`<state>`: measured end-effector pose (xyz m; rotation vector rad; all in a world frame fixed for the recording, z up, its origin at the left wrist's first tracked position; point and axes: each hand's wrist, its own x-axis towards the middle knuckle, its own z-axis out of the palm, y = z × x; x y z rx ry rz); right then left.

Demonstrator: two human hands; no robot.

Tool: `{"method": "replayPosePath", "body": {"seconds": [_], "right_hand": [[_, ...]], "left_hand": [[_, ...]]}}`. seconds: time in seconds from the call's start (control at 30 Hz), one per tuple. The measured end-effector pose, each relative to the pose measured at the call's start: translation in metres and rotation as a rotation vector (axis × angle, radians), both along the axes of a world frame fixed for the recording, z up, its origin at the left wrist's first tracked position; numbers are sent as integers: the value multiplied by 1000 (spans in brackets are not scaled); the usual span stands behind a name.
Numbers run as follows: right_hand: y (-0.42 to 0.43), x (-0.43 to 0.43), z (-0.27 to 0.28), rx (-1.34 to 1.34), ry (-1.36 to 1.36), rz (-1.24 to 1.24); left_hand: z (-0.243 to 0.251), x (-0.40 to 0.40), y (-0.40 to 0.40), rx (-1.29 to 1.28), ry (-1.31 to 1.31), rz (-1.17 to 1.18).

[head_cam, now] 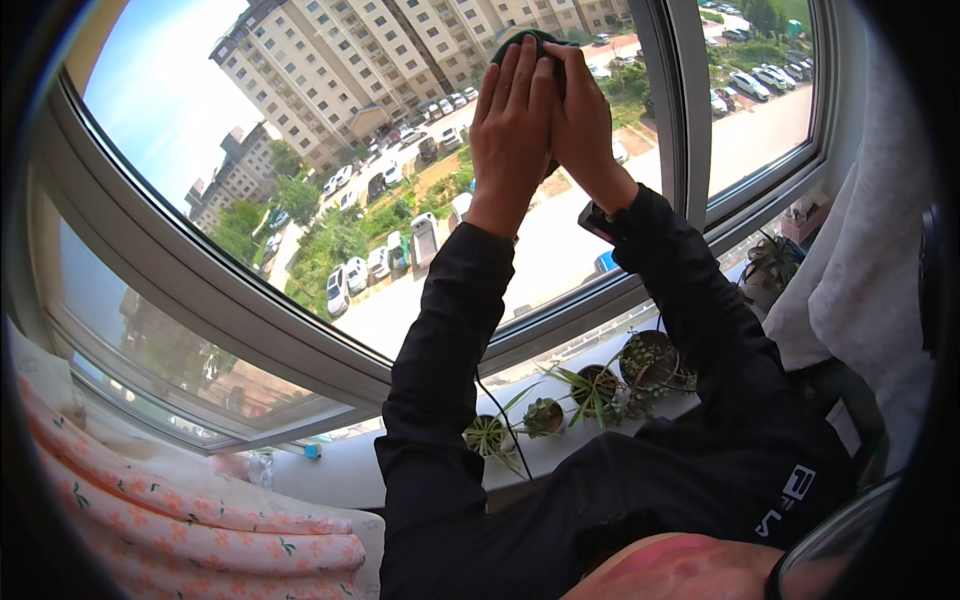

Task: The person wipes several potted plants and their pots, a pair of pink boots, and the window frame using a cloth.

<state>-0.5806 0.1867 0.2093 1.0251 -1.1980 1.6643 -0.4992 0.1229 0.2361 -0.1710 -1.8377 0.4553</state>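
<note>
Both arms reach up in black sleeves against a large window pane [360,247]. My left hand [514,135] lies flat with fingers extended over a dark green cloth [536,36], whose edge shows above the fingertips. Beside it and touching it, my right hand [589,124] presses on the same cloth, its fingers overlapping near the left ones. Most of the cloth is hidden under the hands. A dark device [595,223] is at the right wrist. Buildings, parked cars and greenery show through the glass.
Potted plants [595,390] stand on the white windowsill [330,476] below the arms, with a black cable [504,420] hanging among them. Another potted plant [772,266] sits right. A floral curtain [202,517] hangs left, a pale curtain [862,247] right. The window frame [671,112] runs beside the hands.
</note>
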Motion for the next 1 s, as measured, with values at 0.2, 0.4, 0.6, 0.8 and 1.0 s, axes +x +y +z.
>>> {"method": "replayPosePath", "body": {"seconds": [0.2,0.4,0.6,0.8,1.0], "right_hand": [[30,-25,128,154,102,-70],[32,-33,-17,153,-40,-34],[57,-30,-124,214,-205,-24],[53,-80,37,236,76,-197],[72,-98,79,133,202,-52]], "left_hand": [[94,-20,20,31,179,-65],[-18,-30,10,-62,-60,-29],[-102,-28,24,-111,-350,-25],[27,-60,41,-173,99,193],[53,-91,63,-57,157,24]]}}
